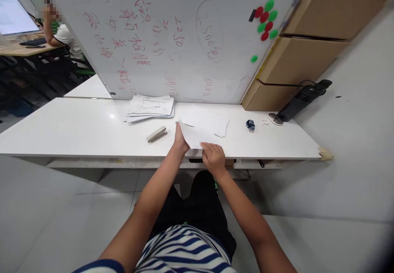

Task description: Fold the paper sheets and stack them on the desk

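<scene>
— White paper: that was what both hands held. A few sheets (192,135) sat at the near edge of the table (76,129), lifted a little at the left corner.

— How were the hands set on them?

— The left hand (179,141) was closed on the sheets' left edge, thumb over the top. The right hand (213,157) pinched their near right corner, fingers curled down over the table edge. Both were clamped on the same sheets.

— And just past the grip?

— More loose paper (212,122) lay flat just beyond, touching or overlapping the held sheets; I could not tell which. Left of the left hand, near it, lay a stapler (156,134), angled. Farther back on that side sat a stack (151,106) of printed pages, fanned a bit.

— To the right?

— A small blue thing (250,124), well apart from the right hand; too small to name. Beyond it a mouse (275,119) and a black device (303,98) leaning toward the wall.

— Behind all that?

— A whiteboard (172,39) stood on the table with red writing and a cluster of red and green magnets (266,19). Cardboard boxes (301,55) were stacked to its right. Far off to the left, another person (60,33) sat at a desk with a screen (14,17).
</scene>
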Demonstrator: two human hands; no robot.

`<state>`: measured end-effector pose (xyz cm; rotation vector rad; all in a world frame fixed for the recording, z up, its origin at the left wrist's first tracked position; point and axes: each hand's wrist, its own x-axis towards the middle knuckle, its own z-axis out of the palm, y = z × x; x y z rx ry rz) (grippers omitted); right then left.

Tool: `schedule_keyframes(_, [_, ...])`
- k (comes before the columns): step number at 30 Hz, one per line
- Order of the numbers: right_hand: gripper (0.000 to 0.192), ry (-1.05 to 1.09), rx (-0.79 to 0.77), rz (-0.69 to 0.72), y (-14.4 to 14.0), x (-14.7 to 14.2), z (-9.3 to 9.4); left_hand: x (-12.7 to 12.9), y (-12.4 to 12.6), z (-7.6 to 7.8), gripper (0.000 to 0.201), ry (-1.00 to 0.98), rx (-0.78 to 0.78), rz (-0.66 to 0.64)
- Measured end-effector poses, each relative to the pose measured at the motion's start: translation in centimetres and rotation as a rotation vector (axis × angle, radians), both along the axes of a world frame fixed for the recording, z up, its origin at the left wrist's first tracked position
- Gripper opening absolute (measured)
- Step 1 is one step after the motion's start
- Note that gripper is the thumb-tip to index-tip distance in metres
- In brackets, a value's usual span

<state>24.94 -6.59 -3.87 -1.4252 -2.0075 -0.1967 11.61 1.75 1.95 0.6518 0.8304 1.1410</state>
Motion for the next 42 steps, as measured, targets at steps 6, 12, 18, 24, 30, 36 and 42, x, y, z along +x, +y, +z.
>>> schedule_keyframes(6, [0.044,-0.039,-0.159,0.217,-4.7,-2.9,-1.1,-7.4,-8.4,-1.8,0.035,0.019,-0.209,-0.135])
schedule_keyframes(12, [0.042,0.477,-0.344,-0.031,-8.1,-0.5,-4.1,-12.8,-11.4,-4.2,0.04,0.209,-0.325,-0.196])
schedule_keyframes(18, [0.048,1.321,-0.933,-0.154,-8.2,3.1,-5.4,-13.0,-12.2,-6.2,0.041,0.219,-0.337,-0.259])
schedule_keyframes(24, [0.037,1.417,-1.019,-0.091,-8.1,3.5,-3.8,-13.0,-12.4,-7.6,0.039,0.218,-0.284,-0.135])
schedule_keyframes(30, [0.037,1.395,-1.002,-0.068,-8.0,4.3,-3.4,-13.2,-12.2,-7.9,0.04,0.352,-0.215,-0.108])
schedule_keyframes(36, [0.041,1.389,-1.074,-0.061,-7.4,4.4,-2.3,-11.9,-11.9,-7.9,0.041,0.404,-0.143,0.086])
schedule_keyframes(42, [0.045,1.171,-0.729,-0.047,-2.9,4.3,1.9,-11.3,-9.4,-1.5,0.047,0.379,0.088,0.004])
